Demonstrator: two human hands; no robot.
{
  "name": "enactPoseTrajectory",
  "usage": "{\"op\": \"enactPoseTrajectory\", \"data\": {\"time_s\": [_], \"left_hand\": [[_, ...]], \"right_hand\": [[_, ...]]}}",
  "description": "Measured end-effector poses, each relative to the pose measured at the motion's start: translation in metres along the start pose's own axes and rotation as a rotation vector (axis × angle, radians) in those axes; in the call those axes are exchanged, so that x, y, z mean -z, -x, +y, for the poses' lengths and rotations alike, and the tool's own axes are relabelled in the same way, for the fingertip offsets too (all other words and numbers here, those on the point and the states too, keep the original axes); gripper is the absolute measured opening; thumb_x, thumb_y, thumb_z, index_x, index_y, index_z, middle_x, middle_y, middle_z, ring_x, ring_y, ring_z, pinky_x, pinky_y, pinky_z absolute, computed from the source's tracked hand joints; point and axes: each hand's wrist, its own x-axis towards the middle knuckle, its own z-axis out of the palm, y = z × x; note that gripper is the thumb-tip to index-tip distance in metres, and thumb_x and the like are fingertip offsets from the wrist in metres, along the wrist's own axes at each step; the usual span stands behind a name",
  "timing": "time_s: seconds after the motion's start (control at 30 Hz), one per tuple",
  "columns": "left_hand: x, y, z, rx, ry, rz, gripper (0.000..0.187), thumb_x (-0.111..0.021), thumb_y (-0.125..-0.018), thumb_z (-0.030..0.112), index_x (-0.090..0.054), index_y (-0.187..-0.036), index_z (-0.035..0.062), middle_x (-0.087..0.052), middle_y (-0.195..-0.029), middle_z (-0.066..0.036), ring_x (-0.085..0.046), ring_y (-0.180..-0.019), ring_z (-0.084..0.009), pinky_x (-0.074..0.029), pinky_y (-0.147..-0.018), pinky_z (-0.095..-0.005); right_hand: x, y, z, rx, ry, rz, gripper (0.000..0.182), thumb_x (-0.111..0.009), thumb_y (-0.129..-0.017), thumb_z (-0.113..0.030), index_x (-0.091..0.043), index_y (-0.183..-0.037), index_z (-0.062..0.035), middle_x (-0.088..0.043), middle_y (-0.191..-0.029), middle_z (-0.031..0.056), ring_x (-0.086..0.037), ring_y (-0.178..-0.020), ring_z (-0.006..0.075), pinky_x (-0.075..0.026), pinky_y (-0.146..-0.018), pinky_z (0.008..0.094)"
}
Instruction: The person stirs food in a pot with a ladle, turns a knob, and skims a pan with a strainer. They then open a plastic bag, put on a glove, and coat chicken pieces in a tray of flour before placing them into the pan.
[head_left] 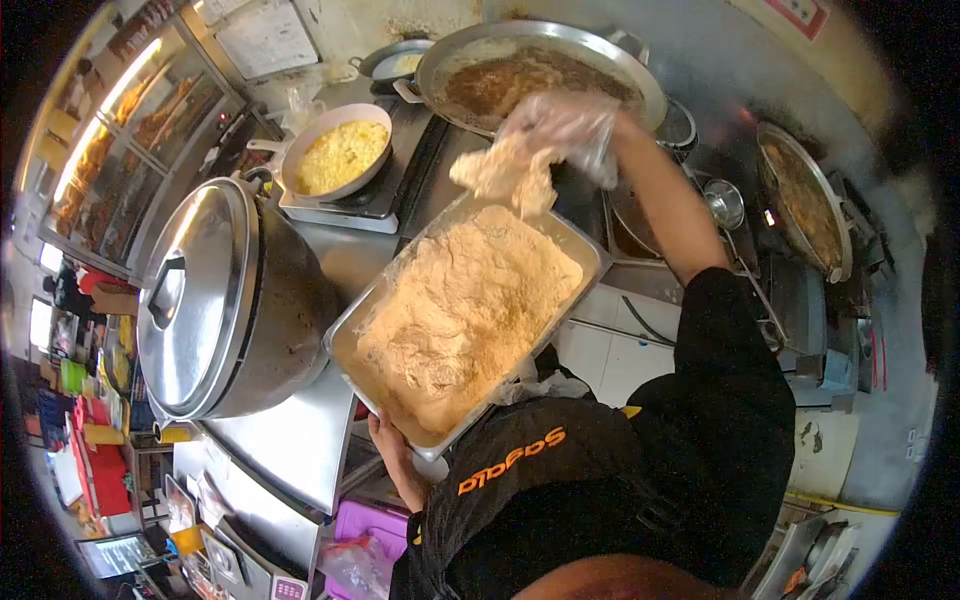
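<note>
My right hand [568,130], in a clear plastic glove, grips a flour-coated piece of chicken [505,178]. It hangs over the far end of a metal tray [590,255], just in front of a large pan. Loose, pale orange breading flour [470,290] fills the tray, heaped and uneven. At the tray's near left corner, my bare left hand [396,455] is closed on the rim, its fingers partly hidden below the edge.
A wide pan of bubbling oil [530,75] stands at the back. Left are a pan of yellow food [342,158] on a portable stove [375,215] and a big lidded pot [290,310]. Another oil pan [805,200] is at right, near a metal ladle [724,203].
</note>
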Motion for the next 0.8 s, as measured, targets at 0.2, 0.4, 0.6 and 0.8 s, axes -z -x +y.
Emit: {"op": "enactPoseTrajectory", "data": {"time_s": [0.2,0.4,0.6,0.8], "left_hand": [[0.005,-0.011,-0.017,0.050,0.137,0.066,0.024,-0.039,-0.091,0.012,-0.045,-0.111,-0.0002,-0.055,-0.105,-0.012,-0.056,-0.091,-0.0204,-0.047,-0.075,-0.0310],[-0.007,-0.003,-0.003,0.062,0.085,0.121,0.025,-0.043,-0.090,0.015,-0.048,-0.108,-0.0007,-0.056,-0.100,-0.011,-0.056,-0.086,-0.0192,-0.046,-0.072,-0.0301],[-0.002,-0.010,-0.020,0.062,0.085,0.178,0.027,-0.050,-0.086,0.021,-0.051,-0.102,-0.0001,-0.058,-0.092,-0.008,-0.056,-0.078,-0.0169,-0.046,-0.067,-0.0282],[-0.003,-0.011,-0.023,0.077,0.043,0.238,0.027,-0.054,-0.084,0.025,-0.054,-0.099,0.0012,-0.058,-0.088,-0.006,-0.054,-0.074,-0.0144,-0.045,-0.064,-0.0270]], "right_hand": [[0.104,-0.016,0.059,-0.024,0.091,0.195,0.036,-0.062,-0.070,-0.024,-0.062,-0.099,-0.0028,-0.063,-0.088,0.0107,-0.058,-0.078,0.0191,-0.049,-0.068,0.0322],[0.174,-0.075,0.164,-0.358,0.625,0.163,0.031,-0.061,-0.073,-0.026,-0.062,-0.093,-0.0034,-0.062,-0.080,0.0085,-0.056,-0.066,0.0181,-0.048,-0.059,0.0317],[0.160,-0.117,0.260,-0.632,0.621,0.147,0.025,-0.060,-0.073,-0.025,-0.061,-0.085,-0.0030,-0.061,-0.074,0.0088,-0.055,-0.061,0.0177,-0.046,-0.054,0.0314],[0.139,-0.140,0.320,-0.739,0.515,0.209,0.021,-0.059,-0.074,-0.023,-0.061,-0.078,-0.0026,-0.059,-0.068,0.0091,-0.055,-0.056,0.0173,-0.045,-0.050,0.0312]]}}
